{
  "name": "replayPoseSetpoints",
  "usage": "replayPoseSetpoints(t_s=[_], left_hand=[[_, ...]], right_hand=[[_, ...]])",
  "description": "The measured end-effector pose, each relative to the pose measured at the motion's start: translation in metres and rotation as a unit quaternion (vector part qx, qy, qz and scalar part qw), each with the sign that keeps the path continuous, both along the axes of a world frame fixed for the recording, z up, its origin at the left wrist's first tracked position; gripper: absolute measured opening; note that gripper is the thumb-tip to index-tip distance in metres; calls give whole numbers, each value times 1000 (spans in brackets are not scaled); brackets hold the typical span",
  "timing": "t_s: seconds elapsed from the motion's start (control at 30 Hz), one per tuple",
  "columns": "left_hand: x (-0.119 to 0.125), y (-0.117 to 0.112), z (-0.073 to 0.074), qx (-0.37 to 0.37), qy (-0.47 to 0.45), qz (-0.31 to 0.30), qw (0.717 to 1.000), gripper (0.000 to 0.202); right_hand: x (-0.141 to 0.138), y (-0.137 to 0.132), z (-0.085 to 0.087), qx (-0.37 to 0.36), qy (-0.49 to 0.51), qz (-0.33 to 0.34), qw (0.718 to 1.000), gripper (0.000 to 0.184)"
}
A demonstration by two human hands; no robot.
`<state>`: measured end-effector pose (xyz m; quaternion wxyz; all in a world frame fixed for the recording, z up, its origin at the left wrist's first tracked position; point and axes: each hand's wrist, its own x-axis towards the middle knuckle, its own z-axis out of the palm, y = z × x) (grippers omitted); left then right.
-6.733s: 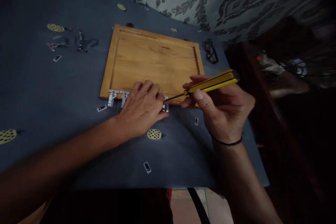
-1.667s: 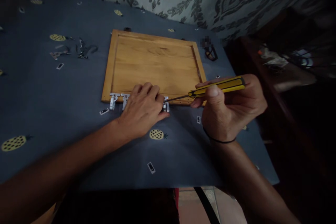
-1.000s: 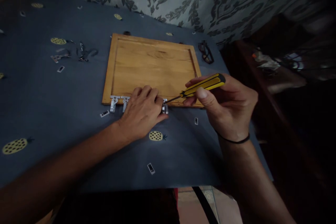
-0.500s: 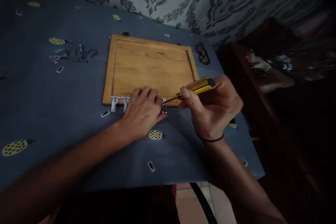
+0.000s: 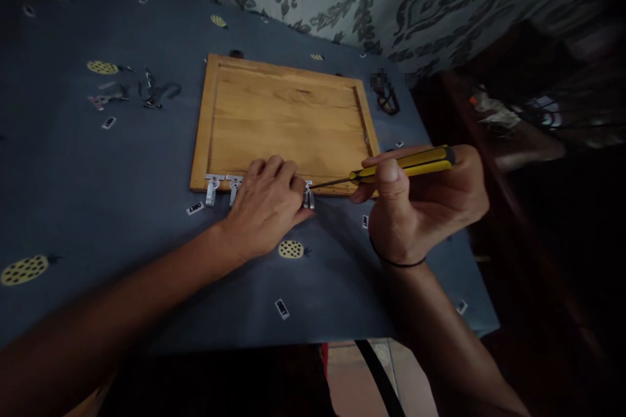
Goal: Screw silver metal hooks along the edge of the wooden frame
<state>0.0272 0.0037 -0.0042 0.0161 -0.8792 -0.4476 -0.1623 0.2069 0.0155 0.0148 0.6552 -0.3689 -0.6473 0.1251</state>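
since half a second ago the right hand [image 5: 425,202] has rolled thumb-up, gripping the screwdriver [image 5: 401,166] flatter, while the left hand [image 5: 267,205] stays pressed flat on the hook [image 5: 308,195] at the board [image 5: 286,120] edge.

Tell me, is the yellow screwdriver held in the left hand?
No, the right hand grips the yellow screwdriver, while the left hand rests on the metal hooks at the board's near edge.

You can make out small white rectangular print patches with dark letters scattered over the dark blue pineapple-patterned cloth [image 5: 73,163]. The near-left patch [image 5: 195,208], just beside the wooden board's near edge, seems to read "OBEY". The nearer patch [image 5: 282,308] carries similar lettering, too blurred to be sure. Nothing else is legible to you.
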Motion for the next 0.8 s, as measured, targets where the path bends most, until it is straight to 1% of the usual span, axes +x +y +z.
replayPoseSetpoints(t_s=[0.27, 0.37, 0.43, 0.6, 0.67, 0.8], left_hand=[[0, 0, -1, 9, 0, -3, 1000, 34], [0, 0, -1, 7, 2, -1, 1000, 35], [1, 0, -1, 3, 4, -2, 1000, 35], [1, 0, 1, -3, 5, 0, 1000, 34], [1, 0, 2, -8, 7, 0, 1000, 35], [2, 0, 1, -10, 5, 6, 1000, 34]], right_hand=[[2, -1, -3, -30, -3, -1, 1000, 32], [3, -1, -3, -31, 0, 4, 1000, 33], [3, -1, -2, -37, -2, 14, 999, 32], [4, -2, 0, -49, 5, 67, 997, 28], [5, -1, -1, -48, 9, 64, 997, 28], [6, 3, -5, -50, 20, 31, 998, 27]])
